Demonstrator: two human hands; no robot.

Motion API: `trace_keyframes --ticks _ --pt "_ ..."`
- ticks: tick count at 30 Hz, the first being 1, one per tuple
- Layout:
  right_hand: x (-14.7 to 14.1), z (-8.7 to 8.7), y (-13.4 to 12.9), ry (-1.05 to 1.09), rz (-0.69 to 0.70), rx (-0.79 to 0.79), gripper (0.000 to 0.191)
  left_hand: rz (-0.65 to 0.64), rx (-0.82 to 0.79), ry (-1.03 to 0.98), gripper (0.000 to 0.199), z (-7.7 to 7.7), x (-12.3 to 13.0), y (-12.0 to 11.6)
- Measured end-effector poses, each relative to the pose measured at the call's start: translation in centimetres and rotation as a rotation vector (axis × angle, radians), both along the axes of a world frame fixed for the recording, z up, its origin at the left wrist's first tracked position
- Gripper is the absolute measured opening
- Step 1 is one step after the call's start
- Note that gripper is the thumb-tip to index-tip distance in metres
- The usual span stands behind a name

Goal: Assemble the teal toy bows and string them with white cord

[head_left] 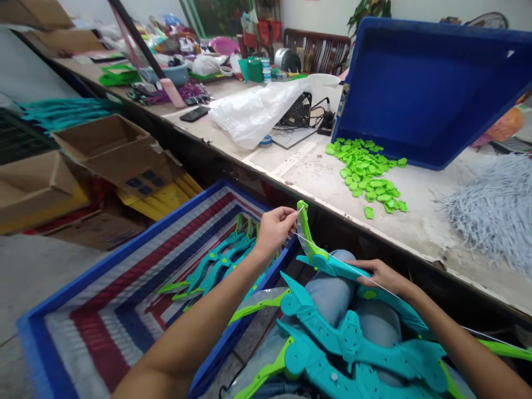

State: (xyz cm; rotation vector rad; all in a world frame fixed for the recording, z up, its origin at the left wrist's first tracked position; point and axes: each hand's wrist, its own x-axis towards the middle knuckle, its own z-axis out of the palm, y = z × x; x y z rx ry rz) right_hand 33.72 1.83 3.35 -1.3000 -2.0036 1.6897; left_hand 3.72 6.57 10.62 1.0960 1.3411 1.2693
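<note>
A teal and green toy bow (341, 269) lies across the knees, with its green tip raised near the table edge. My left hand (275, 228) pinches the white string (318, 246) beside that tip. The string runs past my right hand toward the lower right. My right hand (384, 277) is wrapped over the bow's teal body, its thumb side partly hidden. Two more toy bows, one farther (320, 324) and one nearer (311, 366), rest on the lap. Several similar toy bows (222, 260) lie in a blue crate (120, 245) lined with striped cloth.
On the table are a pile of small green plastic pieces (369, 174), a tipped blue bin (419, 100) and pale blue strings (494, 205). Behind sit a black fan (300, 111), a plastic bag (249, 113) and a phone (194, 114). Cardboard boxes (120, 160) stand at left.
</note>
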Motion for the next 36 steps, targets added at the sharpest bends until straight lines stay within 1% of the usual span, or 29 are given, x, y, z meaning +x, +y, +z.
trace_keyframes --ticks 5,9,15,18,20,25,29,36 --pt "-0.1 0.1 -0.1 0.006 -0.002 0.011 0.053 -0.021 0.011 0.051 0.017 0.0 0.0 0.2" --pt "0.0 0.0 -0.3 -0.003 -0.006 0.024 0.054 0.005 0.037 0.058 0.017 0.1 0.2 0.4" --pt "-0.2 0.2 -0.6 -0.046 -0.066 -0.007 0.057 0.046 0.054 0.071 0.016 0.5 0.5 0.1" --pt "-0.3 0.4 -0.6 -0.054 -0.067 -0.012 0.058 0.051 0.063 0.073 0.015 0.6 0.6 0.0" --pt "-0.3 0.4 -0.7 -0.059 -0.063 -0.006 0.057 0.042 0.071 0.059 0.015 0.5 0.7 0.1" --pt "-0.2 0.4 -1.1 -0.095 -0.072 0.035 0.056 -0.027 0.053 -0.007 0.017 0.5 0.8 0.3" --pt "-0.3 0.4 -1.3 -0.099 -0.080 0.043 0.056 -0.066 0.009 -0.017 0.019 0.4 0.5 -0.2" --pt "-0.3 0.5 -1.2 -0.087 -0.068 0.076 0.055 -0.032 -0.005 0.027 0.015 0.6 0.6 -0.9"
